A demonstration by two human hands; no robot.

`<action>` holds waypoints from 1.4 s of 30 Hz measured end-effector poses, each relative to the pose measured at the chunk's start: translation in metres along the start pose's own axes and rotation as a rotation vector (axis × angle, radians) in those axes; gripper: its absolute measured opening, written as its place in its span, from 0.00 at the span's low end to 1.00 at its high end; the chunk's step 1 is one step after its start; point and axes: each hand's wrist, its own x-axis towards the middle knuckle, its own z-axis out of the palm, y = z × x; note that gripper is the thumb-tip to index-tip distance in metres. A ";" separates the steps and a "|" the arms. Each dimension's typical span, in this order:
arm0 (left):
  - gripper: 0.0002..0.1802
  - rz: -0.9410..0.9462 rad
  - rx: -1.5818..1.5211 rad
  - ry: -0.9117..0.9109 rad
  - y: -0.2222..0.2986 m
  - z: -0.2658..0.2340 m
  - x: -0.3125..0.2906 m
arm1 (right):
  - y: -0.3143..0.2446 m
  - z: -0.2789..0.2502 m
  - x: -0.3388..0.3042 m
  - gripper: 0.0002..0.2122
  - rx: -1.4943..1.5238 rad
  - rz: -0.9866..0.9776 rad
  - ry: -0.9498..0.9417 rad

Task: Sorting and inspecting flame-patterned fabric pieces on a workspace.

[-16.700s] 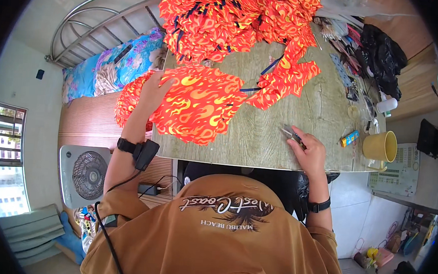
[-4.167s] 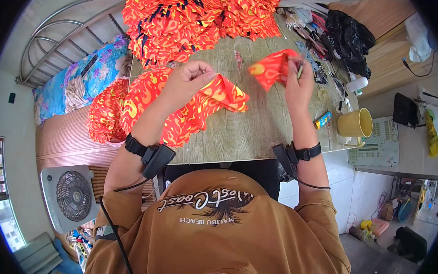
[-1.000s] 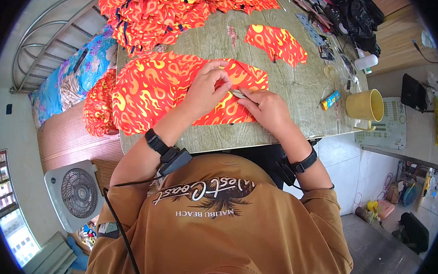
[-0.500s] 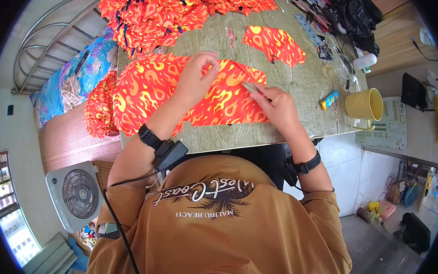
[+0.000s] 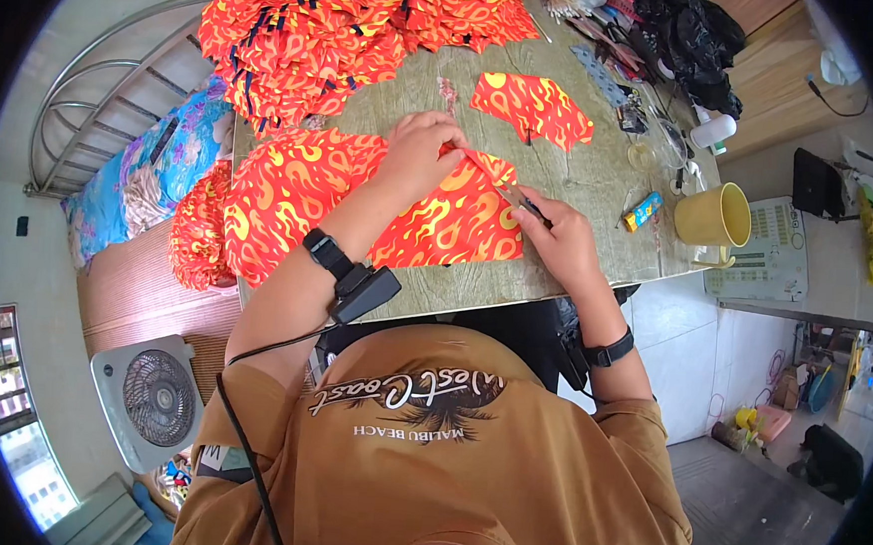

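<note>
A red cloth with an orange and yellow flame print [image 5: 296, 194] lies spread along the near side of the table. My left hand [image 5: 424, 157] rests over its middle, fingers pinched on the cloth's far edge near a raised fold. In my right hand [image 5: 561, 242] is a pair of small thread snips [image 5: 521, 203], blades pointing up and left against the cloth's right part. Whether the blades are apart is too small to tell. Beyond the hands lies a smaller flame-print piece [image 5: 533, 109] with a dark bit at its lower edge.
A tall heap of flame-print pieces [image 5: 310, 50] covers the far left of the wooden table [image 5: 418, 82]. At the right are a yellow mug [image 5: 712, 215], a small blue and yellow packet [image 5: 642, 212] and a white bottle [image 5: 713, 131]. A fan [image 5: 154, 395] stands at lower left.
My left hand has moved right along the cloth and now pinches its far edge. The snips have come closer to that hand. The whole view has shifted slightly.
</note>
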 end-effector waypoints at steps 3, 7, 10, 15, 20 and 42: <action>0.11 0.034 0.024 0.047 -0.003 0.000 0.002 | 0.002 0.001 -0.001 0.18 0.034 -0.012 0.015; 0.10 -0.353 -0.393 -0.023 -0.006 -0.019 -0.005 | 0.006 0.002 -0.002 0.18 0.065 -0.026 0.031; 0.12 -0.452 -0.440 0.013 -0.010 -0.047 -0.015 | 0.006 0.002 -0.001 0.17 0.076 -0.026 0.015; 0.13 -0.447 -0.331 0.098 -0.020 -0.065 -0.035 | 0.009 0.005 -0.001 0.17 0.041 -0.026 0.014; 0.10 -0.522 -0.519 -0.124 -0.012 -0.093 -0.043 | 0.012 0.006 -0.001 0.17 0.036 -0.064 0.044; 0.13 -0.585 0.177 0.268 -0.097 -0.167 -0.129 | 0.010 0.005 -0.003 0.17 0.006 -0.047 0.003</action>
